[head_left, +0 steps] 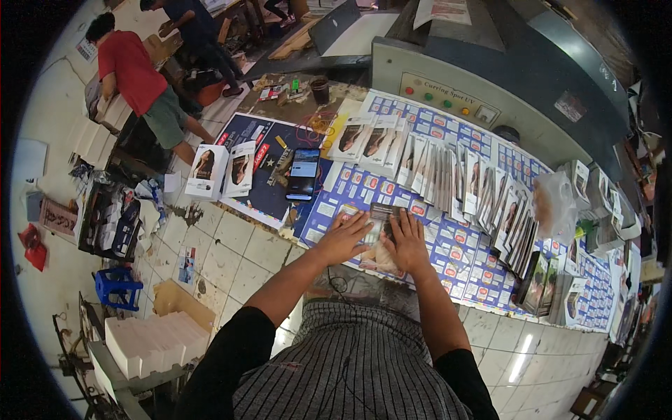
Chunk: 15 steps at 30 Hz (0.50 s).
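Note:
My left hand [344,238] lies flat with its fingers spread on the left side of a small printed carton [379,257] near the table's front edge. On its right side rests my right hand [407,243], palm down, fingers stretched out. Parts of the carton are hidden under both hands; whether it is a single piece I cannot tell. Beyond my hands, a long row of overlapping white-and-dark printed cartons [448,178] runs to the right. Larger stacks of the same cartons [381,143] sit at its left end.
Blue printed sheets [441,259] cover the table. A phone [303,173] and two carton stacks [208,170] lie left, a dark cup [320,91] farther back. A plastic bag [555,203] stands right. Behind is a grey machine [448,84]; a person in red [133,70] works far left.

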Motion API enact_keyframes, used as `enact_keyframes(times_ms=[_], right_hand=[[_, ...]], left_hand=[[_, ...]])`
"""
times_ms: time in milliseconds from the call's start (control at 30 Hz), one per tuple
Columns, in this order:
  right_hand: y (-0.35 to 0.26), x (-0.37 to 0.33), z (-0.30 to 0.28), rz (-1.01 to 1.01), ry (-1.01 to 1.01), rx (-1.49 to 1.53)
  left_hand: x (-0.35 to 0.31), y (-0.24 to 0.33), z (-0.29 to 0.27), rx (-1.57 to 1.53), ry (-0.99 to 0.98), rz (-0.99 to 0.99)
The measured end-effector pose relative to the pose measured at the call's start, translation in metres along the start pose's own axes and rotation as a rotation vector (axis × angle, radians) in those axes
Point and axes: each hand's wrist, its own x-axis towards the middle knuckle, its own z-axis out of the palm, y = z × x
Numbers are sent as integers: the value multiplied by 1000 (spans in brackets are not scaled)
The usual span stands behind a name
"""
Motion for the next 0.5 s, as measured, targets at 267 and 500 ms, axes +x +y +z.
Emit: enact_keyframes(times_ms=[267,500], right_hand=[[0,-19,-14,-29,115,130],[1,-16,-13,-36,-11,10]], left_hand=[[6,4,-7,-37,-60,25],[1,4,-10,-133,-12,-31]])
